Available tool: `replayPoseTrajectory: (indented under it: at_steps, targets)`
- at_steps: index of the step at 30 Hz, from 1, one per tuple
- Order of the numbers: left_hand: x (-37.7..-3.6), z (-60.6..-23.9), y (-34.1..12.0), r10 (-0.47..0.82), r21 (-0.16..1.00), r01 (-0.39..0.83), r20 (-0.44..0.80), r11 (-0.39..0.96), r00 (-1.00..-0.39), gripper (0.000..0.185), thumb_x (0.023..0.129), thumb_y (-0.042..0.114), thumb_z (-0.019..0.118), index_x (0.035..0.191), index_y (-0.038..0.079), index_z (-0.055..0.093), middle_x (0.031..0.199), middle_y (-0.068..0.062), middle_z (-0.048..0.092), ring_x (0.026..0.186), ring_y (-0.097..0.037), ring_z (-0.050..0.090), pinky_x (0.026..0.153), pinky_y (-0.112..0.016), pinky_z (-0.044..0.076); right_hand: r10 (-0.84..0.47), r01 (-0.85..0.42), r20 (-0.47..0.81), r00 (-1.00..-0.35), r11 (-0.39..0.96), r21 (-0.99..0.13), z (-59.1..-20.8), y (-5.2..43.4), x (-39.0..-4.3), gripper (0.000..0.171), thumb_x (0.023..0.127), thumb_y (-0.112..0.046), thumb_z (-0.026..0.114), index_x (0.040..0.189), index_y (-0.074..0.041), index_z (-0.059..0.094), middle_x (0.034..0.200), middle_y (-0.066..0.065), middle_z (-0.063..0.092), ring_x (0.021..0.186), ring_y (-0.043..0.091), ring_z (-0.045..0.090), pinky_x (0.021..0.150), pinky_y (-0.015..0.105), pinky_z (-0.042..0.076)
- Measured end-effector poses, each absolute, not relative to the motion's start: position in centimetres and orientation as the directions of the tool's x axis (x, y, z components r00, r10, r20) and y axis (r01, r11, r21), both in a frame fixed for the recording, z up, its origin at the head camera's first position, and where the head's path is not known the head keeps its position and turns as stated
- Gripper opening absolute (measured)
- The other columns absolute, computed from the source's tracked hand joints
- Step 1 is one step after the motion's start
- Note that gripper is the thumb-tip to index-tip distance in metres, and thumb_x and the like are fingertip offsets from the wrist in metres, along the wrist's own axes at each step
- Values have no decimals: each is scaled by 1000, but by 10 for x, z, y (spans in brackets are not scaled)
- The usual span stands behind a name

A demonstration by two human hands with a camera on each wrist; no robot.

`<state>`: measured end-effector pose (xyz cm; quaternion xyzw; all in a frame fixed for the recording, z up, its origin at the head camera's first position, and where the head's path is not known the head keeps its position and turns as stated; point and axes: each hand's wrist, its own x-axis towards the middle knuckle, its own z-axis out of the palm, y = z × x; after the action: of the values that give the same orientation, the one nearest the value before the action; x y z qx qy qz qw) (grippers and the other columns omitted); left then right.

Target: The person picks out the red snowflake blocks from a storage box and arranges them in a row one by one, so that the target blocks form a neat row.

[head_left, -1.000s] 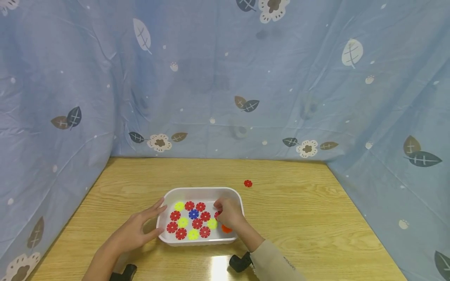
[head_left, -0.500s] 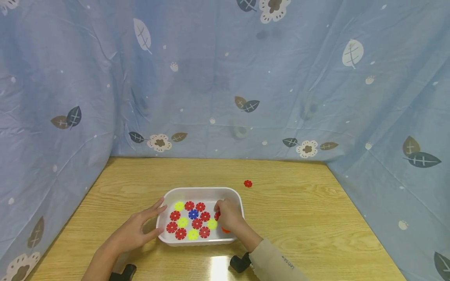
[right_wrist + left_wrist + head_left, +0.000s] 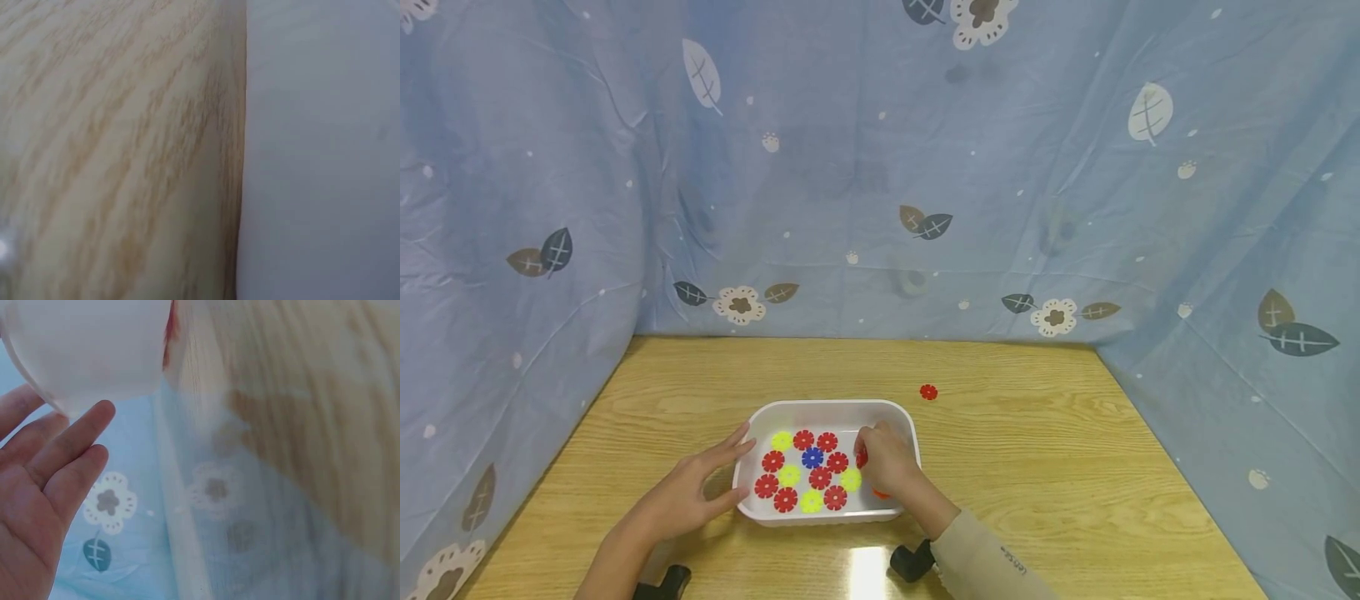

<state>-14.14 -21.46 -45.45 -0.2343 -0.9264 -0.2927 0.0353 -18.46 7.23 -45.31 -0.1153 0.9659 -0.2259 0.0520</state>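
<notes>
A white plastic tray [image 3: 820, 518] sits on the table, holding several flat notched snowflake discs, mostly red, some yellow and one blue [image 3: 812, 457]. My right hand [image 3: 887, 460] reaches into its right part, fingers curled down and pinching a red snowflake disc [image 3: 861, 457] that they partly cover. Below that palm, an orange piece [image 3: 881, 493] is mostly hidden. At the tray's left end my left hand [image 3: 700, 487] has its fingers spread and fairly straight, fingertips at the rim. In the left wrist view these fingers [image 3: 78, 440] lie beside the tray wall [image 3: 94, 350].
One red snowflake disc [image 3: 928, 392] lies alone on the wooden table [image 3: 1037, 450], behind the tray to the right. A blue patterned cloth [image 3: 820, 167] hangs around the table's back and sides. Black wrist gear [image 3: 912, 562] shows below the right forearm.
The right hand has shifted slightly within the tray, covering more of the orange piece, and the red disc at its fingertips has moved slightly left. The left hand stays at the rim.
</notes>
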Motion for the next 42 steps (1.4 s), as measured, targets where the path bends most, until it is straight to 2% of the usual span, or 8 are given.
replayPoseTrajectory:
  at_steps: [4,7,15,23,26,32,37,42]
  targets:
    - [-141,-454,-214,413,533,447,190,718,-890,56,80,40,63,129,15,50,143,-3,34,124,-27,41,94,-51,40,-249,-218,-27,-968,891,-399,-454,72,-185,16,71,-2,70,79,-12,61,72,-4,50,66,10,43,57,18,41]
    - [-141,-454,-214,412,532,446,189,720,-891,56,80,40,63,129,16,50,144,-2,34,125,-25,41,94,-50,40,-241,-210,-26,-970,887,-411,-453,72,-184,15,72,-2,69,82,-12,64,73,-3,53,67,9,45,58,18,43]
    - [-141,-455,-214,418,521,466,217,715,-882,55,80,39,64,129,16,50,144,-1,34,124,-21,41,93,-47,42,-208,-155,-34,-978,820,-551,-451,74,-187,22,76,-6,69,97,-8,67,88,3,62,74,11,50,58,18,47]
    - [-141,-457,-215,401,553,428,178,714,-899,55,81,41,62,129,16,50,144,0,33,125,-24,41,94,-49,41,-258,-194,1,-966,724,-662,-449,76,-190,31,80,-2,61,112,0,62,110,12,63,95,17,57,80,29,52]
    - [-140,-458,-216,398,559,422,172,714,-901,55,81,41,62,129,17,50,145,0,32,126,-24,40,94,-49,40,-271,-191,1,-963,675,-713,-447,79,-191,36,80,0,59,116,1,59,113,14,61,99,20,57,81,31,51]
    - [-140,-459,-216,398,557,423,173,714,-901,55,81,42,62,129,18,49,145,1,31,126,-24,39,94,-49,40,-245,-199,65,-967,575,-794,-440,90,-193,38,80,2,60,117,-1,58,110,12,61,95,22,58,75,27,53]
    - [-141,-456,-216,407,545,436,182,716,-895,56,81,41,62,130,17,49,145,1,32,126,-23,40,94,-49,41,-205,-156,61,-977,484,-861,-431,100,-195,38,81,-2,61,118,-6,58,108,10,62,97,23,60,73,24,54]
    - [-142,-456,-216,413,532,444,184,721,-892,56,81,41,62,130,17,48,145,0,32,126,-23,40,94,-49,41,-147,-169,119,-982,408,-897,-420,113,-196,37,80,1,62,116,-4,59,110,10,62,96,23,59,79,24,52]
